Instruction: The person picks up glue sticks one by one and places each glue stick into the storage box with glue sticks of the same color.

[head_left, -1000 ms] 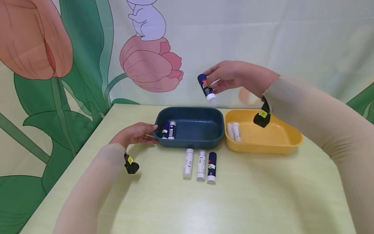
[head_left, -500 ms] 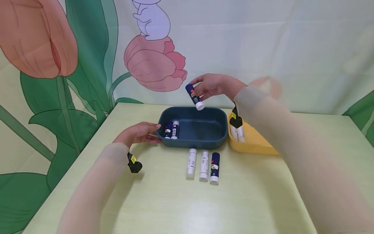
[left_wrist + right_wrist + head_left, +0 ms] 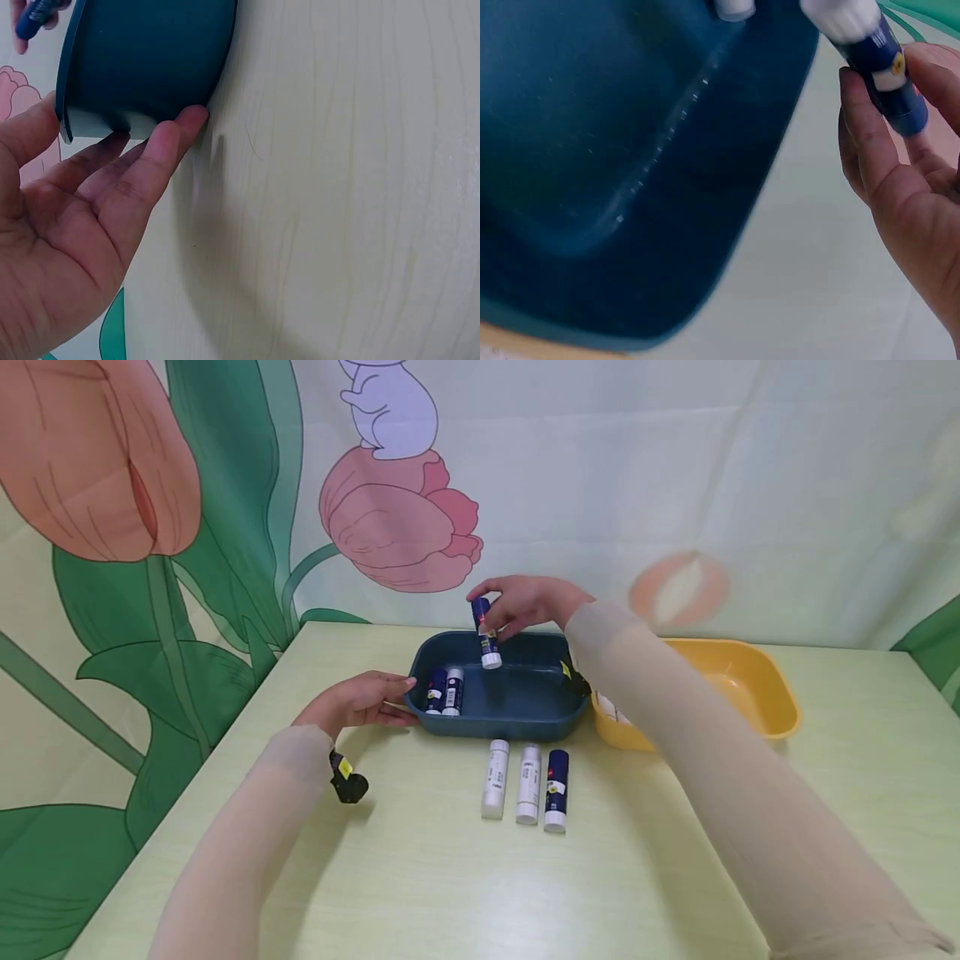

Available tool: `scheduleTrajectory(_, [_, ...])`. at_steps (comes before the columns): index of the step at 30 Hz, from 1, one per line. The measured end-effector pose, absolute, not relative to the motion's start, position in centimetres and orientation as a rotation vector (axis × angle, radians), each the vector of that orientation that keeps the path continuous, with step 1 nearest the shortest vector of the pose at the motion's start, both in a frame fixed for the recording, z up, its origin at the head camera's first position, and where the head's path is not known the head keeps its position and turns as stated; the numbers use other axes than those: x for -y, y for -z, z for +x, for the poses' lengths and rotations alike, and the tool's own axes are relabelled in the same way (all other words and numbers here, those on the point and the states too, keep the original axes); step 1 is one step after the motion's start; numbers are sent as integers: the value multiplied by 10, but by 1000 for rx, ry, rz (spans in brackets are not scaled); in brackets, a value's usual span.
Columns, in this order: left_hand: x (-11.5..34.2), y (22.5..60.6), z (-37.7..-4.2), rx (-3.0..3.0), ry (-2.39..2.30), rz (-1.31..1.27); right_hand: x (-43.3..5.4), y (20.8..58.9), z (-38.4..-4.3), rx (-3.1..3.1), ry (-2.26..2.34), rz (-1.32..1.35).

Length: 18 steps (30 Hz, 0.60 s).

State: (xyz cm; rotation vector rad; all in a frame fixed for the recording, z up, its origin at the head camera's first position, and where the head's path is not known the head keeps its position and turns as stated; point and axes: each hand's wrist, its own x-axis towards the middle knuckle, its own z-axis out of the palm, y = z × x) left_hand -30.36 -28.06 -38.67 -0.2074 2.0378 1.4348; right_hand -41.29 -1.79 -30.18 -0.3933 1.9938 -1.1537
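Note:
Over the dark blue bin [image 3: 495, 727], my right hand [image 3: 531, 602] pinches a navy glue stick [image 3: 487, 635] between thumb and fingers, its white end tilted down. The right wrist view shows this glue stick [image 3: 881, 64] close by the bin's rim. My left hand [image 3: 360, 700] holds the bin's left end, thumb at the rim and fingers against the outer wall [image 3: 142, 82]. Two navy glue sticks [image 3: 453, 692] stand side by side at the left inside the bin. In front of it lie two white glue sticks [image 3: 495, 779] and a navy one [image 3: 557, 789].
A yellow bin [image 3: 776, 718] sits right of the blue one, partly hidden behind my right sleeve [image 3: 697, 735], with white glue sticks [image 3: 611, 708] just showing at its left. Behind the light wooden table [image 3: 420, 877] hangs a cloth printed with tulips [image 3: 397, 527].
My right hand has moved left and down with the navy glue stick, from above the bins' gap to low over the blue bin. The left hand keeps its hold on the bin.

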Motion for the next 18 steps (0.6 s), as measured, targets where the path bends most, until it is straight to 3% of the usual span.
scheduleTrajectory(18, [280, 385, -301, -2044, -1418, -178, 32, 339, -414, -2044, 903, -394])
